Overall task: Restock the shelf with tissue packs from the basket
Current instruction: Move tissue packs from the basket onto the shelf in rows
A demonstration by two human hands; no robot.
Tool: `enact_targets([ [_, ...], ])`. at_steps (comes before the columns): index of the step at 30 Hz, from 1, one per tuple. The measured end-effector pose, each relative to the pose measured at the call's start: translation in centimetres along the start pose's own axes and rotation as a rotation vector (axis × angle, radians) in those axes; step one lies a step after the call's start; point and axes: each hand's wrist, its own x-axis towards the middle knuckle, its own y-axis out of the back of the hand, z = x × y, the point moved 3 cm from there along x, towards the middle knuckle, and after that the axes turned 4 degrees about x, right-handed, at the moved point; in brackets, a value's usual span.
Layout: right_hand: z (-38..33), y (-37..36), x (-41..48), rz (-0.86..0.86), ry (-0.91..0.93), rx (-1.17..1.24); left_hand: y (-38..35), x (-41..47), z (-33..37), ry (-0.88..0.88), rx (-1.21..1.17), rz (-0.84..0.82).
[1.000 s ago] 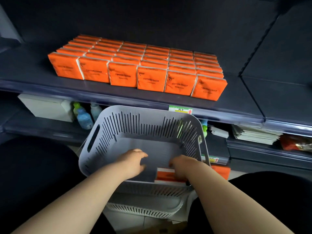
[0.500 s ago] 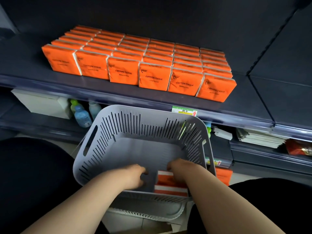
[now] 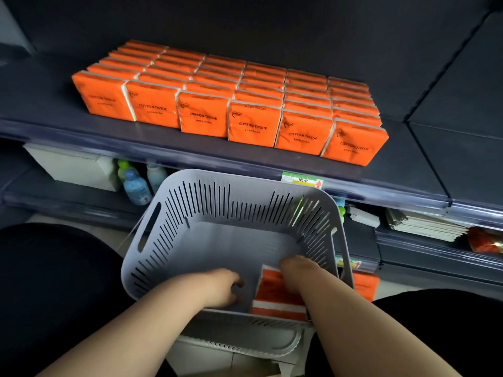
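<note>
A grey slotted basket [image 3: 245, 178] sits in front of me below the shelf [image 3: 190, 151]. Orange tissue packs [image 3: 272, 292] lie stacked in its near right corner. My right hand [image 3: 299, 270] reaches down over them, its fingers curled round the top pack's far edge. My left hand [image 3: 217, 287] is inside the basket just left of the packs, fingers curled, with nothing visible in it. On the shelf stand several rows of orange "COTTON TISSUE" packs [image 3: 253, 123], upright and close together.
Bare shelf lies right of the rows, before a divider [image 3: 427, 159]. On lower shelves are a white box [image 3: 73, 167], small bottles [image 3: 136, 186], a paper stack [image 3: 424, 224], a red packet [image 3: 484, 240] and another orange pack [image 3: 364, 284]. A second basket [image 3: 245, 341] sits underneath.
My left hand has drawn back toward me and its fingers have curled. My right hand has settled lower onto the packs. The view has shifted slightly.
</note>
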Motion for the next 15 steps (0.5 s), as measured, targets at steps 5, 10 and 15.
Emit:
enact_targets([
  [5,0.2,1.7,-0.1,0.099,-0.051,0.158,1.7,0.2,2.3,-0.11,0.048,0.065],
  [10,1.0,2.9,-0.4,0.184,-0.031,0.259,1.7,1.4,5.7,-0.227,0.181,-0.057],
  [15,1.5,3.2,-1.1,0.174,0.002,0.282,0.1,3.0,7.5,-0.285,0.448,-0.207],
])
